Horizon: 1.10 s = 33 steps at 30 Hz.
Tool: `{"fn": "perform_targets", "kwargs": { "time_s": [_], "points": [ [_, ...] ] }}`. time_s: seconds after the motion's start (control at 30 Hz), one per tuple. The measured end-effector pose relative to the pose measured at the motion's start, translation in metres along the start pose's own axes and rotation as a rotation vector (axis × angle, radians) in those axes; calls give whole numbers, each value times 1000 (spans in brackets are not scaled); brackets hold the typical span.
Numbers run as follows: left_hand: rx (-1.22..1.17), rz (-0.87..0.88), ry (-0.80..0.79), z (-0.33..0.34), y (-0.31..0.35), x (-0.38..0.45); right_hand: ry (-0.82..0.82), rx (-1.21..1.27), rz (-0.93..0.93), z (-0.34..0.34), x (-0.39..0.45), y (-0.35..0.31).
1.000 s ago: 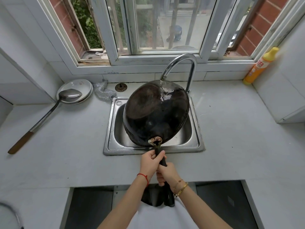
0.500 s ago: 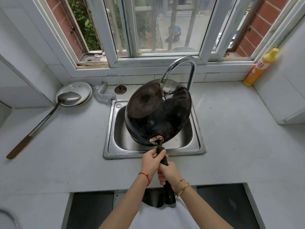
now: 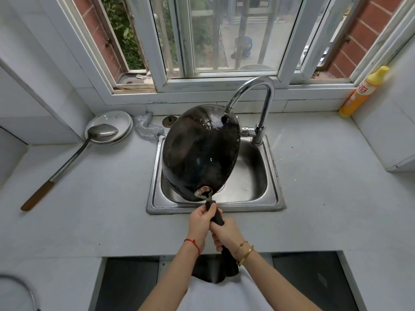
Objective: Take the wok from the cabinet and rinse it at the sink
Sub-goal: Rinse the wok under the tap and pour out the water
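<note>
A black wok (image 3: 199, 151) hangs turned over above the steel sink (image 3: 272, 176), its wet rounded underside facing me. It leans toward the sink's left side. The spout of the curved chrome faucet (image 3: 251, 88) ends right at the wok's far rim. My left hand (image 3: 201, 223) grips the black handle (image 3: 216, 217) close to the wok's bracket. My right hand (image 3: 225, 235) grips the same handle just behind it, nearer my body.
A long metal ladle (image 3: 69, 160) rests on a white plate (image 3: 110, 122) left of the sink. A crumpled plastic wrap (image 3: 146, 129) lies by the sink's back left corner. A yellow detergent bottle (image 3: 361, 93) stands at the far right. Open cabinet space (image 3: 128, 286) lies below the counter edge.
The wok has tilted and shifted to the left over the sink, exposing the right part of the basin. Both hands have kept their grip on the handle.
</note>
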<state>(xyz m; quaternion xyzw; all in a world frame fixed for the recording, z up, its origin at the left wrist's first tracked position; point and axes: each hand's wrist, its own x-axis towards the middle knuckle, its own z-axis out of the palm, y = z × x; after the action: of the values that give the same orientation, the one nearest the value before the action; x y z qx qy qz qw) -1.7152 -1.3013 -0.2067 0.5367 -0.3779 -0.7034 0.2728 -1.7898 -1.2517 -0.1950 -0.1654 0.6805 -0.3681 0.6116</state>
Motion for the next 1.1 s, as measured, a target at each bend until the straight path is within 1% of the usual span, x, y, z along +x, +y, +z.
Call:
{"fn": "perform_targets", "kwargs": {
  "time_s": [0.17,0.3,0.47,0.6,0.77,0.83,0.97,1.1],
  "points": [
    [-113,-36,-18,-7,-4,-1,37,-58,-36,7,-1,2],
    [-236,-73,-18,-9,-6,-2,80,-165,-90,10,-2,3],
    [-328,-87,-64,-7,-8,-5,141,-255,-144,10,-4,8],
    [-353,-86,-96,-3,-7,-4,231,-335,-208,8,-4,9],
    [-429,-144,-163,8,0,-1,349,-370,-305,3,-5,12],
    [-429,-168,-196,11,0,0,395,-354,-315,2,-5,14],
    [-354,-187,-276,17,-2,4,488,-338,-318,-3,-6,18],
    [-263,-183,-309,23,-4,10,562,-360,-316,-9,-5,21]
  ]
}}
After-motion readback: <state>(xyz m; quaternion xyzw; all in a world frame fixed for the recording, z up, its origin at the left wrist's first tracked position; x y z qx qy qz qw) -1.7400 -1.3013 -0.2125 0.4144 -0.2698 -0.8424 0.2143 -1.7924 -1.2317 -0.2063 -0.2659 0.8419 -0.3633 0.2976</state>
